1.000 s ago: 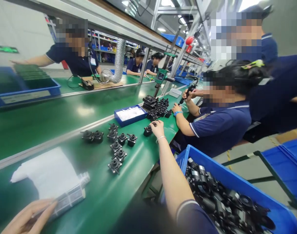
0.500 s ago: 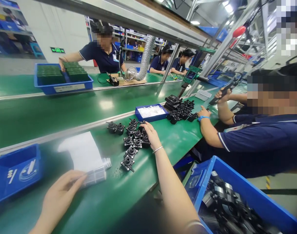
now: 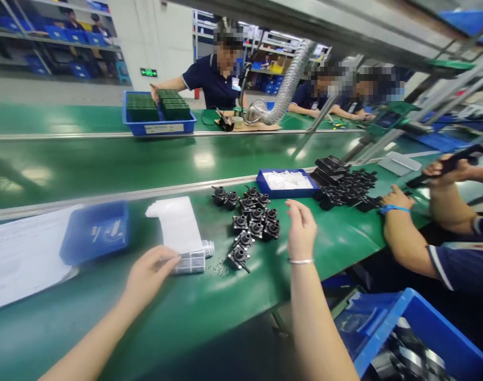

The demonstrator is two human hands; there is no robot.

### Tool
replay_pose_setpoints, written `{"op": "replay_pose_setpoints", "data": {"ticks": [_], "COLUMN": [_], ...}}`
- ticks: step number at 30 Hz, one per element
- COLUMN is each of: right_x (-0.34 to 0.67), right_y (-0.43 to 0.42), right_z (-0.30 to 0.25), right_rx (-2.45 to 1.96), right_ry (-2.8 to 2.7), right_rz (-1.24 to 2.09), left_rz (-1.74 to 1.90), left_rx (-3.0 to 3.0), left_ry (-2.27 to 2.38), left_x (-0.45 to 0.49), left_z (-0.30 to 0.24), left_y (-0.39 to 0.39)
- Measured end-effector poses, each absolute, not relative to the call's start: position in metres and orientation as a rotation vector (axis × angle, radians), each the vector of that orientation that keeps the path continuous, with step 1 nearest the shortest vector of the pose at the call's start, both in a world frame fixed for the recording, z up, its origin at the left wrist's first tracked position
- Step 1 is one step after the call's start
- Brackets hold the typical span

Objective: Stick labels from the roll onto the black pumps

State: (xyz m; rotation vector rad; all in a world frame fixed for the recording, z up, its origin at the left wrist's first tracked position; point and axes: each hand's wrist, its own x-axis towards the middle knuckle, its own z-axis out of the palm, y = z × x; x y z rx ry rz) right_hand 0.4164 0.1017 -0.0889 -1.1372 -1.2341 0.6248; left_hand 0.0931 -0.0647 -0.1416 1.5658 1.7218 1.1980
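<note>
My left hand is closed on the near end of a label roll, a white strip with clear, gridded labels, which lies partly unrolled on the green bench. My right hand is raised just right of a cluster of black pump-like parts, apart from them. Its fingers are loosely stretched and bent toward the cluster, and no object shows in them; the thumb side is partly hidden. The black parts stand close together, each with a round port on top.
A blue tray rests on paper sheets at left. Behind the parts stands a blue box of white pieces. More black parts lie by a co-worker's hands. A blue crate of dark parts stands at lower right.
My right hand has moved off the black parts to the right and lifted away from them. My left hand keeps hold of the label roll. The camera view has swung left.
</note>
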Motion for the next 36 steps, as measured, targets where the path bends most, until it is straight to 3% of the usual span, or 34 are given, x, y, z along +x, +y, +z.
{"op": "replay_pose_setpoints", "data": {"ticks": [3,6,11,23,36], "right_x": [0.395,0.36,0.307,0.287,0.251], "right_y": [0.055,0.007,-0.022,0.0,0.014], "right_z": [-0.07,-0.063,-0.084,-0.11,-0.109], "right_rx": [-1.055,-0.953,-0.877,-1.039,-0.859], "right_ry": [-1.347,-1.692,-2.03,-1.915,-1.662], "right_rz": [0.599,0.835,0.964,1.276,1.534], "left_rz": [1.229,1.269,1.305,1.361,1.487], "left_rx": [1.504,1.441,1.422,1.51,1.271], "left_ry": [1.665,1.604,1.577,1.508,1.62], "left_x": [0.095,0.097,0.096,0.09,0.076], "left_z": [-0.136,-0.131,-0.123,-0.114,-0.113], "left_y": [-0.065,-0.064,-0.065,-0.07,-0.069]}}
